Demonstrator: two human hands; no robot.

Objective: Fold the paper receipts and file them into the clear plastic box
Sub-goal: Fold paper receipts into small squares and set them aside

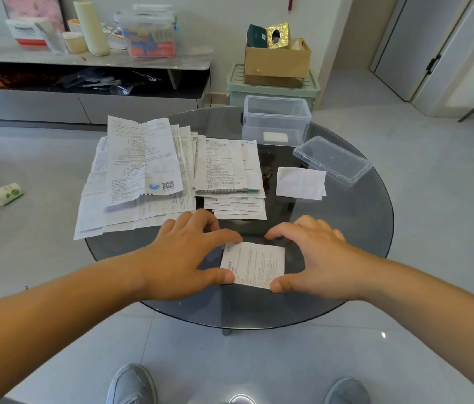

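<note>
Both hands are down on one receipt [254,265], and I'd call this the folding step, squaring up the crease. My left hand [189,252] has its thumb on the near left corner and its forefinger on the far left corner, fingers curled and half spread, pinching that edge. My right hand [314,258] mirrors it on the right edge, thumb near and forefinger far. The receipt lies flat between them on the table [346,258], print side up, already small and squarish.

To my eye the next move is to press the fold flat, lift the receipt in one hand and carry it forward and a little right to the box [276,121].

Just past my left fingertips lie the loose stacks: a short pile [230,170] dead ahead and a bigger pile [139,170] to its left, all unfolded, so plenty remains. Beyond my right hand sits a folded slip [301,182], the lid [331,160] behind it. The box is farthest out, open, with one small folded paper [276,137] inside.
</note>
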